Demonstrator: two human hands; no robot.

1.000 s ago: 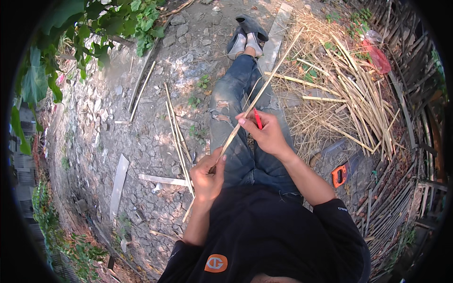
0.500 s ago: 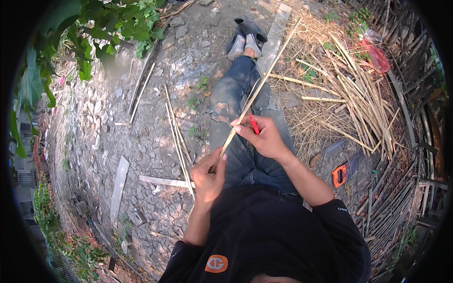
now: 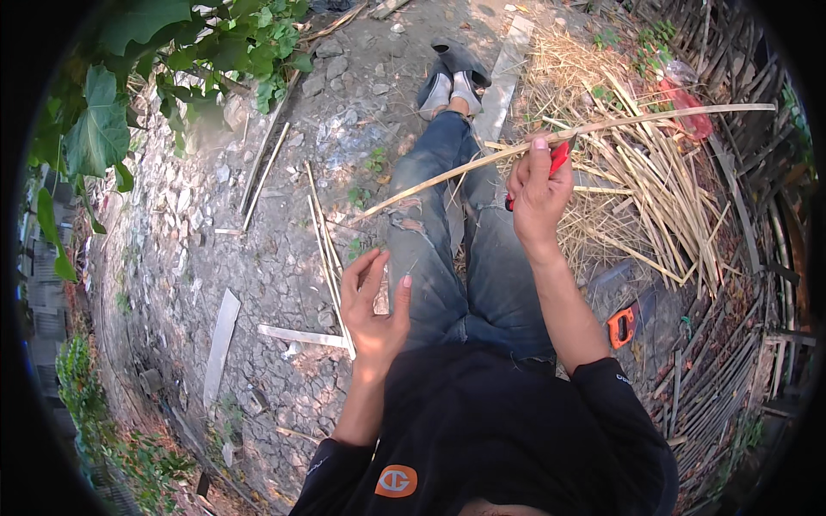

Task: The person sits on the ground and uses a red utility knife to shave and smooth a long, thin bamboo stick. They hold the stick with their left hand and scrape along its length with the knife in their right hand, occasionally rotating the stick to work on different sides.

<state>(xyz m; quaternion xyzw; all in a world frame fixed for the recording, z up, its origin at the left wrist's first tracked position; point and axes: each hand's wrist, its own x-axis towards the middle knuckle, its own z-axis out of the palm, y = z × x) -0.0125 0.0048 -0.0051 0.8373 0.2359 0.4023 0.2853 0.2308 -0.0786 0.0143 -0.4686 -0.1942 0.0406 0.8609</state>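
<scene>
My right hand (image 3: pixel 540 193) is raised above my right thigh, closed on a long thin bamboo strip (image 3: pixel 654 117) and a red-handled knife (image 3: pixel 560 156). The strip lies across thumb and fingers, one end over my left knee and the other over the pile at the right. A short dark blade shows beside the strip; part of the handle is hidden in the palm. Lower down, near my left hip, my left hand (image 3: pixel 375 305) holds nothing, with thumb and fingers spread apart.
A heap of split bamboo strips (image 3: pixel 641 185) and shavings lies at the right. Nearer are an orange-handled saw (image 3: pixel 621 327) and another blade. Several strips (image 3: pixel 323 254) and a flat board (image 3: pixel 221 344) rest on cracked ground at the left. Leaves hang at the upper left.
My left hand has let go of the bamboo strip and opened. My right hand has moved up and right with knife and strip, and the strip has swung from steep to nearly level.
</scene>
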